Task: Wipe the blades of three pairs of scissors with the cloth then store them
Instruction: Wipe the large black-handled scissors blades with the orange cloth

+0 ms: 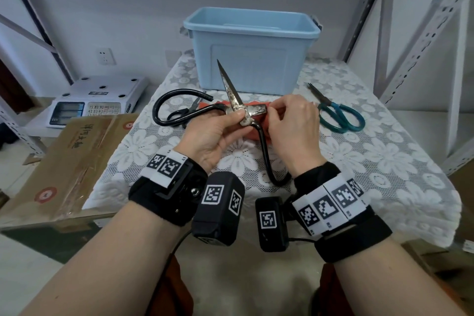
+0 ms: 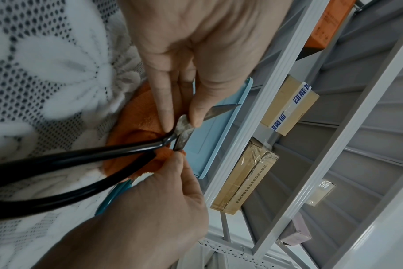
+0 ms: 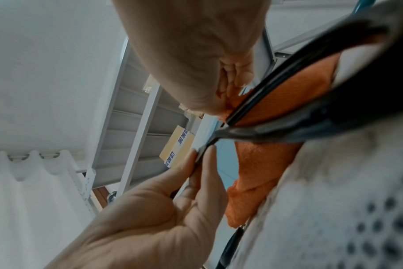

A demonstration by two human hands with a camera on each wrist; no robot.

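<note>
- Large old iron scissors with rusty blades and black loop handles (image 1: 232,100): spread wide open, held above the white lace tablecloth (image 1: 372,151).
- Left hand (image 1: 213,136): pinching near the pivot.
- Right hand (image 1: 292,126): fingers curled on the sideways blade, apparently through the orange cloth (image 1: 259,133).
- Teal-handled scissors (image 1: 338,113): lying right.
- Small black scissors (image 1: 187,110): left, partly hidden.
- Light blue plastic bin (image 1: 251,51): behind.

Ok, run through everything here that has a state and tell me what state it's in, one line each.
large black-handled scissors: blades spread wide open, held above the table
left hand: pinching the scissors at the pivot
right hand: pinching the orange cloth on one blade
orange cloth: bunched, partly on the table
teal-handled scissors: closed, lying flat
small black scissors: lying on the table, mostly hidden
blue bin: open, no lid
</note>
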